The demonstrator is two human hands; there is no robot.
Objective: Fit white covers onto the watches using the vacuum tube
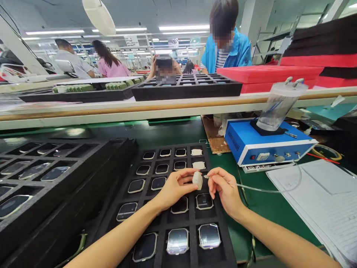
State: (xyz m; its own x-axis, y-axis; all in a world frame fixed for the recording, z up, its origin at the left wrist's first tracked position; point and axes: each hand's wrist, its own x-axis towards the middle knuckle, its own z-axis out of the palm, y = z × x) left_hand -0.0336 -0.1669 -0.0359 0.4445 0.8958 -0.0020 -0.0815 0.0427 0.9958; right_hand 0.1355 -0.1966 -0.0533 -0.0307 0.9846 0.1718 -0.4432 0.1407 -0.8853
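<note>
Between the thumb and fingers of my left hand (178,186) is a pale watch case (198,180), held on edge above a black foam tray (164,193). My right hand (224,188) pinches the small tip of a clear tube (259,189), close to the case's right side; whether they touch I cannot tell. The tube runs right to a blue box-shaped machine (267,143). Square watches sit in the tray's compartments, most with dark screens up, such as a watch (209,236) at the near right. Two at the far right show pale sides.
Stacked black trays (92,178) of watches stand at the left. A clear cylinder (279,108) tops the machine, and paper sheets (315,186) lie at right. Beyond, a shelf (167,106) bears another foam tray (186,91) and red foam (267,76). Several people work behind.
</note>
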